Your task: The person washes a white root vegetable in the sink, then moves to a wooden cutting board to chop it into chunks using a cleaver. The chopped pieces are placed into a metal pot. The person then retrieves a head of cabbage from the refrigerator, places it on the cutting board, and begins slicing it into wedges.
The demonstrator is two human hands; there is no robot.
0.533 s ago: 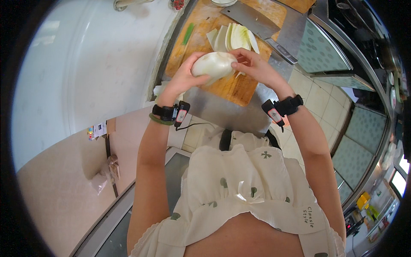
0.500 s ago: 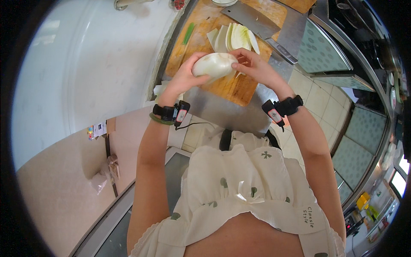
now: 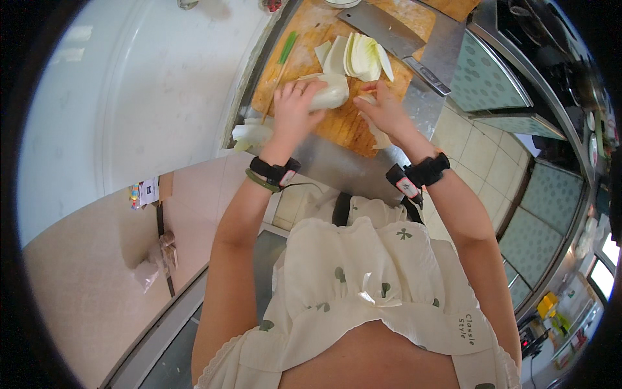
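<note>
A shiny, smooth white onion (image 3: 332,93) is over the near part of the wooden cutting board (image 3: 337,133). My left hand (image 3: 298,107) is wrapped round its left side, fingers over the top. Just right of the onion, apart from it, my right hand (image 3: 385,111) pinches a thin pale peel (image 3: 377,135) that hangs down toward me. Behind both hands lie cut pale cabbage leaves (image 3: 360,57), some with yellow-green edges. A cleaver (image 3: 382,29) rests across the far right of the board, its grey handle reaching past the edge.
Green onion pieces (image 3: 287,48) lie at the board's left. White scraps (image 3: 251,135) sit by the near left corner of the metal counter (image 3: 343,170). A white bowl (image 3: 342,2) shows at the far edge. Green-patterned cabinet doors (image 3: 489,78) stand to the right.
My right hand has come away from the onion to the right and down, with a pale peel in its fingers. My left hand has turned over the onion, which has shifted slightly.
</note>
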